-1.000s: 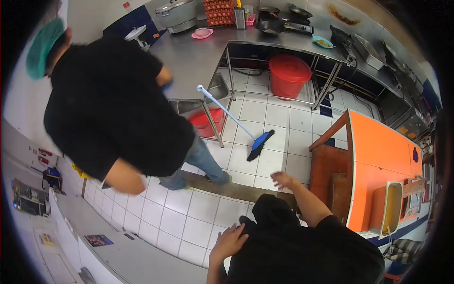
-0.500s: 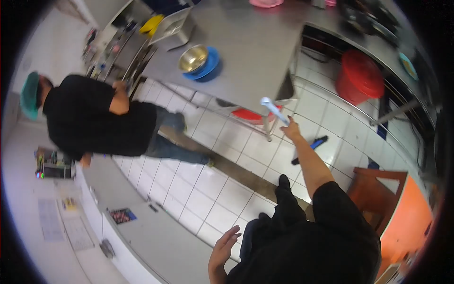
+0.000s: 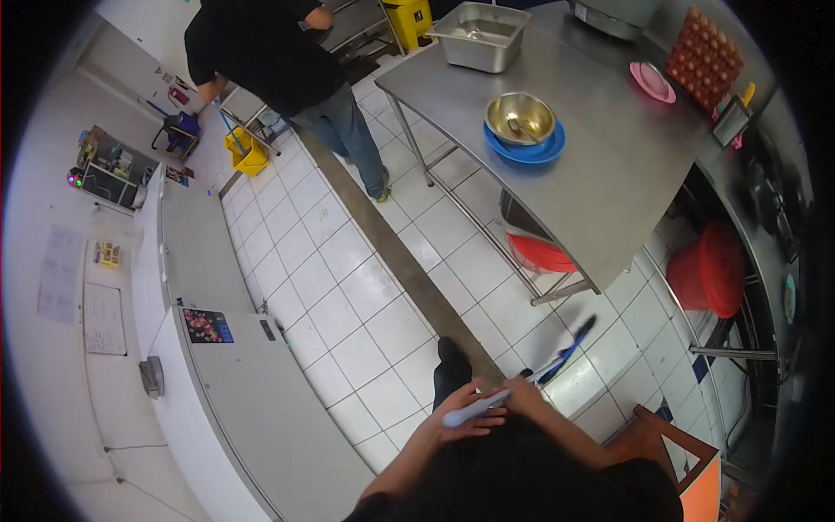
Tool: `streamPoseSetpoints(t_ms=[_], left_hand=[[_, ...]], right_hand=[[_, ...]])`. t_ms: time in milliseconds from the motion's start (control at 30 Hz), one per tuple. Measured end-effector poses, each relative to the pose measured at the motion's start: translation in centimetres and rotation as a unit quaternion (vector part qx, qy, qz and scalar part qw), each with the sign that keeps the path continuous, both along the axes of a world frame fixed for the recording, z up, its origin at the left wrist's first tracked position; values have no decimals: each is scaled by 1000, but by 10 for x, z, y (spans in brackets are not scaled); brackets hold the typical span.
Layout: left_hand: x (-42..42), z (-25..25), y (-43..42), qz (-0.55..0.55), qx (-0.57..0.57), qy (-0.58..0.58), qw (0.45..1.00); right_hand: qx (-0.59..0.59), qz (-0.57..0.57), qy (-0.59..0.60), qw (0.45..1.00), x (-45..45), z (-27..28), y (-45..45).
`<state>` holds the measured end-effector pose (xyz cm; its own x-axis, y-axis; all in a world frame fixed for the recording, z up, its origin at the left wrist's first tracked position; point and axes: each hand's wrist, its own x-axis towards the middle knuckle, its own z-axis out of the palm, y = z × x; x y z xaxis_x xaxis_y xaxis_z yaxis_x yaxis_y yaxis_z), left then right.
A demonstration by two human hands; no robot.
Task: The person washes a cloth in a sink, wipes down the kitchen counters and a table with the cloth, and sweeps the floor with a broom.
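Holding the broom [image 3: 566, 354] low in front of our body, we are closing our right grip [image 3: 525, 397] around its pale handle, while our left grip [image 3: 470, 416] is lying open, fingers spread, with the handle's end resting across the palm. The blue head with black bristles is lying at the floor [image 3: 365, 296], near the counter [image 3: 600, 174].

On that counter, a blue basin [image 3: 550, 153] is holding a metal bowl [image 3: 520, 110], and a spoon-like utensil is leaning inside the bowl. A rectangular steel pan [image 3: 487, 54] is standing near the corner; we are not making out its contents. A pink dish [image 3: 651, 83] is sitting farther along, beside the stacked egg trays [image 3: 704, 50]. Below, a red basin [image 3: 544, 254] and a red bucket [image 3: 709, 270] are standing.

Half a second ago our right arm was stretching toward the handle and our left hand was hanging apart; now both are meeting at it. Our view is also turning, and the co-worker [image 3: 261, 56] is appearing higher in it.
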<state>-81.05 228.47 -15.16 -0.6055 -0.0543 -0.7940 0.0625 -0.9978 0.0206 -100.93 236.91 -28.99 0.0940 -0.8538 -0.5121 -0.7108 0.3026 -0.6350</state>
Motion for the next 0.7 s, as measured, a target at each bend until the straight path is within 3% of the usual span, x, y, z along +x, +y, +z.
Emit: streamPoseSetpoints(t_ms=[67, 100, 167, 200, 233, 267, 300, 333, 367, 400, 433, 467, 500, 533, 567, 600, 700], left_hand=[[10, -15, -30, -46, 39, 6, 998], [21, -37, -46, -38, 37, 23, 998], [54, -78, -78, -18, 234, 131, 963], [63, -85, -93, -5, 263, 111, 958], [79, -120, -109, -28, 199, 106, 974], [98, -155, -114, -50, 139, 98, 984], [120, -155, -133, -17, 154, 168, 973], [144, -231, -144, -60, 20, 176, 982], [157, -190, -183, 23, 227, 158, 961], [165, -158, -209, 78, 183, 69, 978], [184, -175, -231, 55, 108, 67, 990], [203, -192, -253, 32, 34, 59, 997], [222, -200, -276, 74, 29, 140, 987], [235, -181, -307, 111, 99, 124, 981], [245, -155, -331, 149, 37, 100, 983], [261, -156, -356, 231, 147, 134, 952], [309, -157, -407, 331, 86, 122, 932]], right_hand=[[-12, 55, 48, 997, 36, -9, -22], [-33, 93, 14, 995, 46, -11, -42], [-53, 139, -18, 989, 65, -50, -78], [-44, 169, -35, 984, 78, -90, -93], [-31, 198, -55, 978, 90, -111, -102], [28, 161, -58, 985, 97, -45, -129], [-3, 110, -67, 992, 102, -27, -142], [-31, 72, -96, 992, 102, -26, -155], [-64, 33, -124, 990, 98, -27, -166], [-61, -13, -113, 992, 89, -37, -169], [-57, -58, -103, 991, 79, -45, -170], [-20, -111, -97, 989, 67, -20, -176], [22, -144, -60, 988, 52, -19, -177], [66, -203, -52, 976, 35, -25, -175], [43, -216, 11, 975, 23, -14, -173], [38, -253, 41, 966, 9, -20, -166], [52, -306, 65, 948, -28, -37, -140]])
